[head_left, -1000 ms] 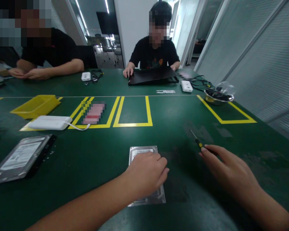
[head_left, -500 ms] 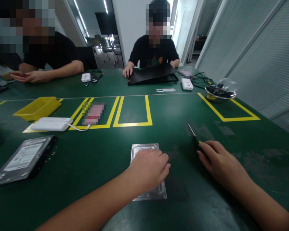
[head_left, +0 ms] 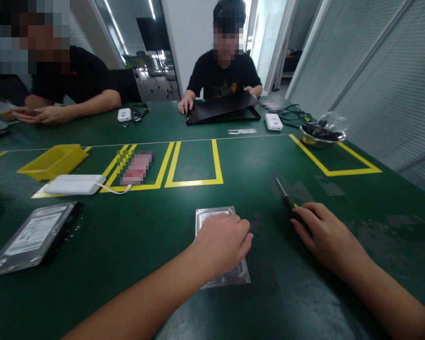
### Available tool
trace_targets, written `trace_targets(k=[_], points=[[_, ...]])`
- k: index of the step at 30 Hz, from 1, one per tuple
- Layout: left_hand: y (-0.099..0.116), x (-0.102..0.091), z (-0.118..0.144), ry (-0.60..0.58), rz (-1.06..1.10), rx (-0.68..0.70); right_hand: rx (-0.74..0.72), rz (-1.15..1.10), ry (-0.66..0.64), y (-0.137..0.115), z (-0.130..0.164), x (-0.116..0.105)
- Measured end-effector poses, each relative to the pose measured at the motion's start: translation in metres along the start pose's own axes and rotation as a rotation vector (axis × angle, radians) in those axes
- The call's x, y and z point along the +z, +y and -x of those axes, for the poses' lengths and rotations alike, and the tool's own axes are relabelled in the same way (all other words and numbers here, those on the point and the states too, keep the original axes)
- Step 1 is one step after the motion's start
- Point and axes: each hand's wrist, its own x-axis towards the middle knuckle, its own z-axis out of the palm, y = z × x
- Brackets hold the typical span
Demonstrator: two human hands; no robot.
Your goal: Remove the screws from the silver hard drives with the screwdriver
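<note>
In front of me a silver hard drive lies flat on the green table, its label mostly covered. My left hand rests palm down over its middle, fingers curled in at the right edge; the thumb's contact is hidden. To the right, my right hand is closed round the dark handle of a screwdriver, whose thin metal shaft points forward and left, low over the table. A second, larger hard drive with a white label lies at the left, tiny bits beside it.
Beyond are a white power bank with a cable, a yellow bin and yellow tape outlines. A metal bowl of dark parts stands at the far right. Two people sit opposite, one handling a black panel.
The small hard drive has shifted slightly forward and right under my left hand and turned a little. My right hand and the screwdriver are almost unmoved.
</note>
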Motion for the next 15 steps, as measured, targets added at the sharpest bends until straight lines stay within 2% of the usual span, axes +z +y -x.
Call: trace_targets(k=[10,15], points=[[0.0,0.001,-0.002,0.004,-0.005,-0.012,0.001,-0.026,-0.008,0.005,-0.005,0.003],[0.001,0.001,-0.002,-0.003,-0.019,-0.008,0.066,-0.085,0.041,0.007,-0.003,-0.013]])
